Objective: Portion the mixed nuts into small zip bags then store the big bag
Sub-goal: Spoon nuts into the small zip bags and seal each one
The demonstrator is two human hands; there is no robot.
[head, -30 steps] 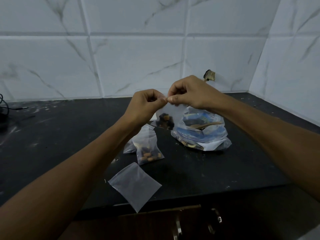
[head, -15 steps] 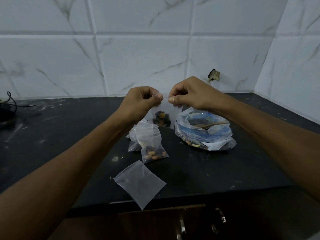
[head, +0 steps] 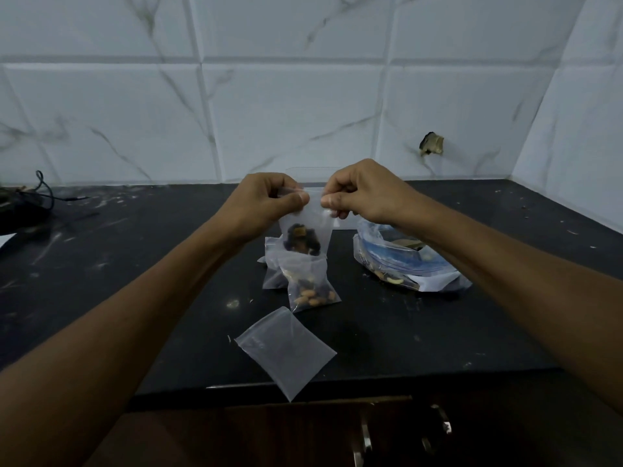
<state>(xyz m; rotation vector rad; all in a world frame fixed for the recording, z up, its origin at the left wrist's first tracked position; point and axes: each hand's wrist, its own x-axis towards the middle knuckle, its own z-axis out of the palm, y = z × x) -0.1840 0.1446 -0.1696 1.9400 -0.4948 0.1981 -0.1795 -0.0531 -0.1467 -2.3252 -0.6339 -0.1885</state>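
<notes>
We have a single view, worn on the head; it looks forward and down over both forearms onto a black counter [head: 135, 264], close in, wide-angled; the tiled wall [head: 303, 112] fills the top, a cabinet front [head: 269, 433] the bottom edge; no second view overlaps.

Dim and cool, bluish cast throughout. Soft, even light from above and in front, brightest on the tiled wall [head: 303, 112]; no hard shadows. Faint shadow under the forearms and beneath the empty bag [head: 286, 348] at the near edge. Small specular glint on the black counter [head: 387, 332] just left of that bag; pale smears catching light at far left. Cabinet front below nearly lost in darkness, only handle highlights showing. Wide-angle bending of grout lines toward the edges, forearms stretched large at the lower corners. Slight softness and noise overall; nuts in the bags blurred.
</notes>
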